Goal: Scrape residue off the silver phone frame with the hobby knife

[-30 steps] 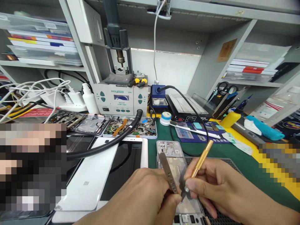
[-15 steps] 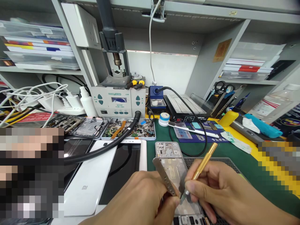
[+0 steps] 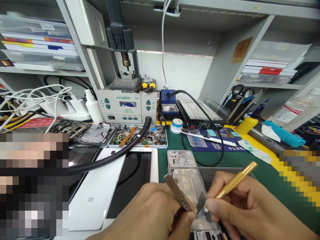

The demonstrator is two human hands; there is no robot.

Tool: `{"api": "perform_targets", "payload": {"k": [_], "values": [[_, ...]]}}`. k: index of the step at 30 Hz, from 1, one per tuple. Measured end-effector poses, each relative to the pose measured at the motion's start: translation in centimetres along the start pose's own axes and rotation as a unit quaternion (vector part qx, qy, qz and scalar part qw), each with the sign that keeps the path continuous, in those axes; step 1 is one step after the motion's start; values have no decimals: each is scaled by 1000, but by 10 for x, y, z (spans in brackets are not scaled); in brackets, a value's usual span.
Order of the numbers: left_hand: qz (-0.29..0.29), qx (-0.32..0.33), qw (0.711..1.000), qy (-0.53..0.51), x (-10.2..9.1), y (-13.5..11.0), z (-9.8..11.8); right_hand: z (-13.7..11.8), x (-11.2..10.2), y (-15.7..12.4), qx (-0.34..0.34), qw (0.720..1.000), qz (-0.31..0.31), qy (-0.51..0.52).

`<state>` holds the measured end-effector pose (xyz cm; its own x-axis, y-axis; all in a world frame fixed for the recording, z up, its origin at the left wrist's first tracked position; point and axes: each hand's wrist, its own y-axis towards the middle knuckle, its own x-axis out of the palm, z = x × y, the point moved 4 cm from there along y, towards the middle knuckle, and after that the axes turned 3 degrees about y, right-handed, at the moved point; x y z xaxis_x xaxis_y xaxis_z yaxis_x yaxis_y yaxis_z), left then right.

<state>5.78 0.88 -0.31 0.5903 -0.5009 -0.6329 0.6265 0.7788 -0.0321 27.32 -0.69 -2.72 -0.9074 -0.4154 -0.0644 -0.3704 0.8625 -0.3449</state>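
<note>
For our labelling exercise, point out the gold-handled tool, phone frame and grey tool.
Gold-handled tool (image 3: pixel 236 180), head view: handle.
Phone frame (image 3: pixel 190 182), head view: middle section.
Grey tool (image 3: pixel 176 190), head view: exposed shank.

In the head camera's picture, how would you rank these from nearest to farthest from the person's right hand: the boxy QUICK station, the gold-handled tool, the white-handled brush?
1. Gold-handled tool: gripped in the right hand.
2. White-handled brush: on the bench beyond that hand.
3. QUICK station: farther back, to the left.
</note>
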Motion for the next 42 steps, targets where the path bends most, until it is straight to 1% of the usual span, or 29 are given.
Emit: {"api": "perform_targets", "payload": {"k": [3,6,10,14,18,23,25,28,32,37,39,42], "values": [[9,7,1000,-12,1,-3,-1,7,-3,-2,-6,1000,11,11],[18,17,999,-21,1,-5,-1,11,-5,-2,9,1000,14,20],[17,16,999,-31,0,-4,0,6,-4,0,41,999,-12,26],[0,23,1000,6,-3,-1,6,-3,-1,3,58,998,-15,29],[-15,44,998,40,-5,4,12,-9,2,4,63,998,-10,27],[-34,54,996,56,-2,5,10,-11,3,6,59,998,-13,33],[-32,52,997,52,-2,4,9,-10,2,7,59,998,-7,35],[-13,41,998,39,-1,1,9,-7,1,8,62,998,-4,33],[2,29,999,30,4,-4,2,-4,3,5,72,997,3,24],[0,-26,1000,2,12,-12,-21,2,6,2,105,994,35,16],[2,-19,1000,-8,13,-13,-25,4,6,3,106,993,47,14],[9,23,1000,8,11,-11,-20,5,5,3,115,992,50,18]]}}
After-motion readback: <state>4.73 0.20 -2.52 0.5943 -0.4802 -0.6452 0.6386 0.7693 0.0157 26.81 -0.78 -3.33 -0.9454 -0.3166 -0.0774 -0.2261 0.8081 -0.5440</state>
